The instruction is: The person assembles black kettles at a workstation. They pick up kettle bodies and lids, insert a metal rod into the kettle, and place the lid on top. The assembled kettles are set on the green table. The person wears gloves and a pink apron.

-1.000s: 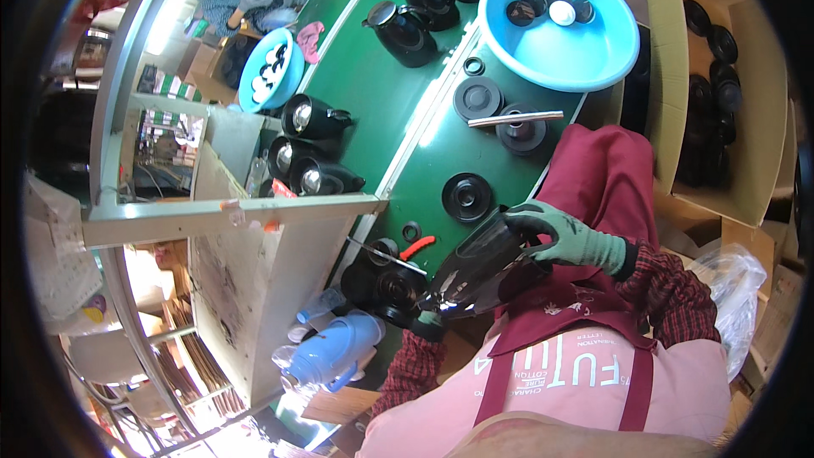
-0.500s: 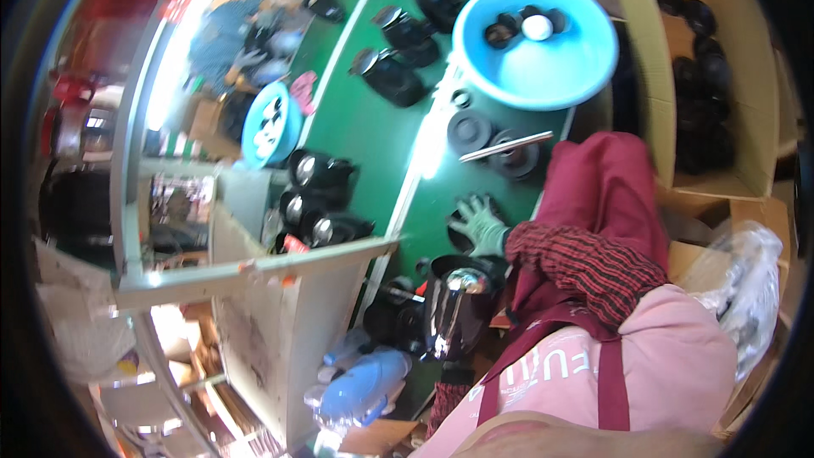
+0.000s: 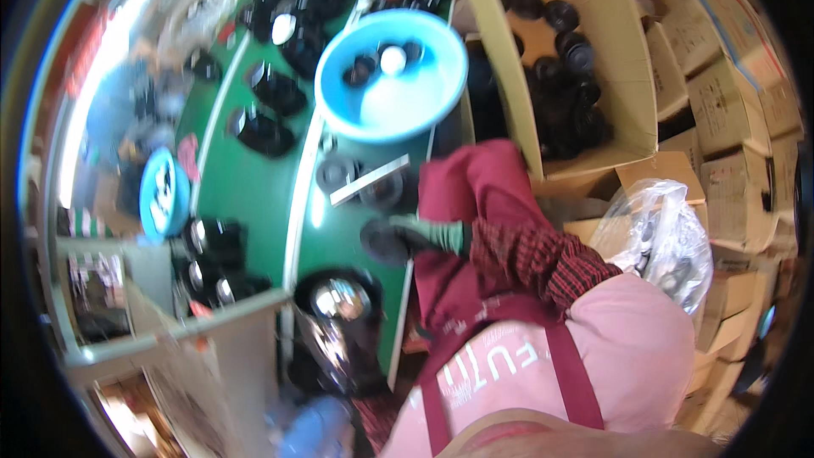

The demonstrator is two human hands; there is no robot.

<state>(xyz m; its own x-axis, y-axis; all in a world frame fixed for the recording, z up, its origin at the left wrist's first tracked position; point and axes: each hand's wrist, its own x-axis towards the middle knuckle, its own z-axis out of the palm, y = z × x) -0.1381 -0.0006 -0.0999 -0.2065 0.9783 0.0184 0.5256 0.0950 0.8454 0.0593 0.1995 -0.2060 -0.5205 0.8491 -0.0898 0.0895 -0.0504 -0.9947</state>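
Nearest, see a glossy dark pot at the near left, tilted, its mouth turned up and its bright lining showing. Find the left sleeve running in behind it; cannot tell the left hand's opening or hold, hidden by the pot. Best to keep the pot steady and its mouth clear, being probably slick under gloves. Note a light-blue jug just beside, at the near left; avoid knocking it.

A little farther, find the gloved right hand above the near table edge, fingers apparently curled onto the right side of a black disc; too blurred for exact finger placing. Better to grip by the rim, keep the disc level and go slowly past the lap.

Beyond, mind the metal strip lying across two more black discs, easy to snag. To the left, use the bare green tabletop as open room, but stay clear of the pale frame on the near left.

Farther still, watch the large blue basin's rim and, to its right, the tall cardboard box wall.
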